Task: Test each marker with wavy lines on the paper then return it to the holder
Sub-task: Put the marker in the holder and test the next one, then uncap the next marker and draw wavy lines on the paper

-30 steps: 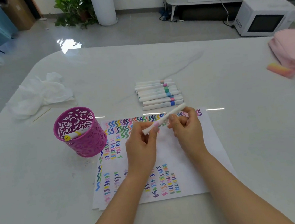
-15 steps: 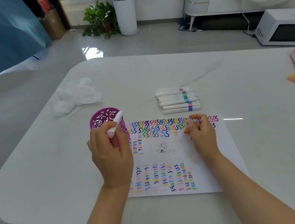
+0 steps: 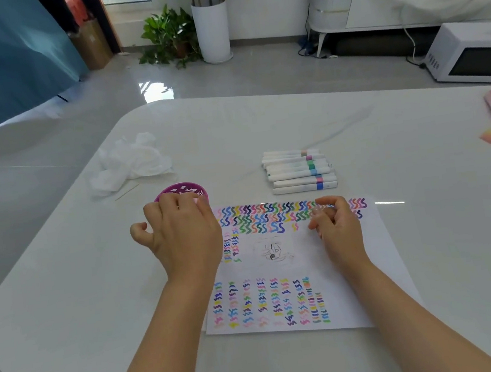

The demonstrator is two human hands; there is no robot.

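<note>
Holder (image 3: pixel 183 188) beneath left hand (image 3: pixel 182 235), fingers curled, grip unclear, right hand (image 3: pixel 339 227) loosely curled, empty, over paper (image 3: pixel 311 265)

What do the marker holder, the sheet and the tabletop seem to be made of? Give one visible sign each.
Holder: magenta, thin wall with a cut-out pattern; painted metal or plastic, cannot tell which.
Sheet: paper, matte white, lying flat, carrying inked wavy lines.
Tabletop: hard and glossy, mirrors window light, faint grey veins; stone or a stone-look slab.
</note>
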